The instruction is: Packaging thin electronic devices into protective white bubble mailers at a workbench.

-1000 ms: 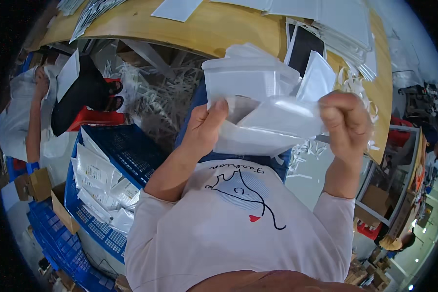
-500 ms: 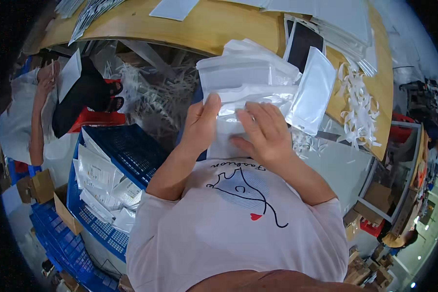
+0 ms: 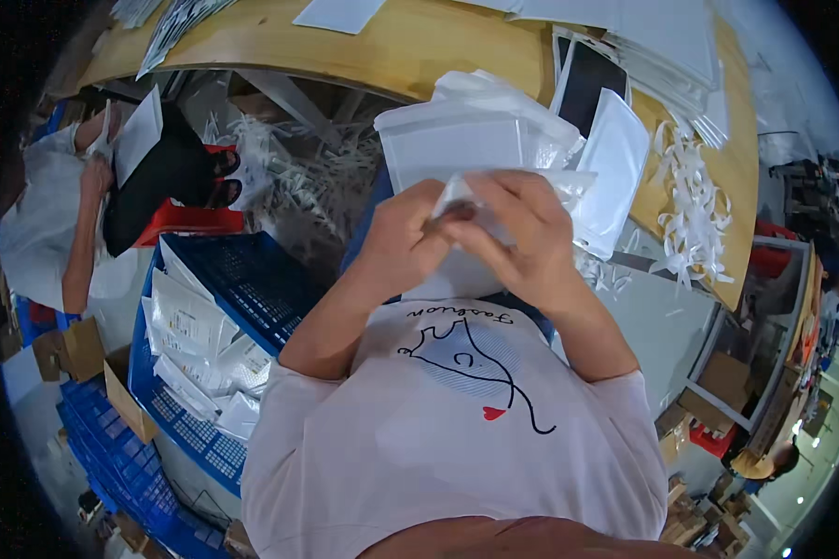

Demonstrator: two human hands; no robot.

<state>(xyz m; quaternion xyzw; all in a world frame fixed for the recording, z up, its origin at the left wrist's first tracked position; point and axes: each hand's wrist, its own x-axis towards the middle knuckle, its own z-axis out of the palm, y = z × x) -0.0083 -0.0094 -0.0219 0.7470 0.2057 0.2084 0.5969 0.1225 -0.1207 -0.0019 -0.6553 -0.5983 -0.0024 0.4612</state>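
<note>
My left hand (image 3: 403,238) and my right hand (image 3: 524,238) meet in front of my chest, both with fingers closed on a translucent white plastic bag (image 3: 576,186). One end of the bag is pinched between them, and its far end sticks out past my right knuckles. What lies inside it, if anything, is hidden. Under and beyond the hands rests a stack of white plastic bags (image 3: 447,144), fanned toward the table edge. Right of the stack, a flat white packet (image 3: 613,154) leans beside a dark flat panel (image 3: 591,86).
A wooden table (image 3: 419,51) curves ahead, bearing piled white sheets (image 3: 667,47) and peeled white strips (image 3: 690,205). On the left, a blue crate (image 3: 252,284) holds several labelled packets (image 3: 188,317). A seated person (image 3: 61,200) works beyond it. Strip scraps (image 3: 294,163) heap under the table.
Both hands have come together and lifted one bag off the stack, gripping its end. Before, my right hand lay spread over it. The seated person's hands also moved.
</note>
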